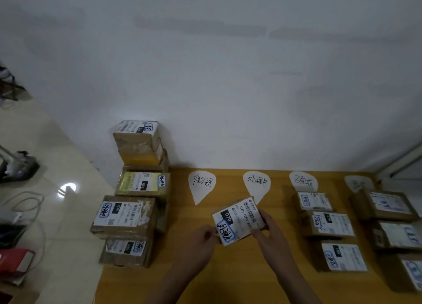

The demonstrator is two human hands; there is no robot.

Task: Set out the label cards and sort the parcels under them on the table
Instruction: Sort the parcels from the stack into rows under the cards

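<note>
- A small cardboard parcel (238, 220), white shipping label up, is held between both hands over the middle of the bench (182, 269) — whether it rests on the wood or is lifted clear cannot be told.
- The parcel's near left corner is pinched by the curled fingers of the left hand (201, 239).
- Its right edge is gripped by the right hand (269, 230), with the thumb laid on the label.
- Four white teardrop label cards are set in a row along the far side of the bench, by the wall (228, 75): the first card (202, 185), second card (257, 182), third card (303, 182) and fourth card (357, 183) (its writing is too blurred to be read).
- The held parcel is placed just below the second card, whose tip is covered by the parcel's far corner.
- A column of three parcels (328, 226) is laid under the third card.
- A further column (392, 223) is laid under the fourth — it is cut off at the right edge.
- A stack of parcels (137, 189) is piled several high at the bench's left end.
</note>
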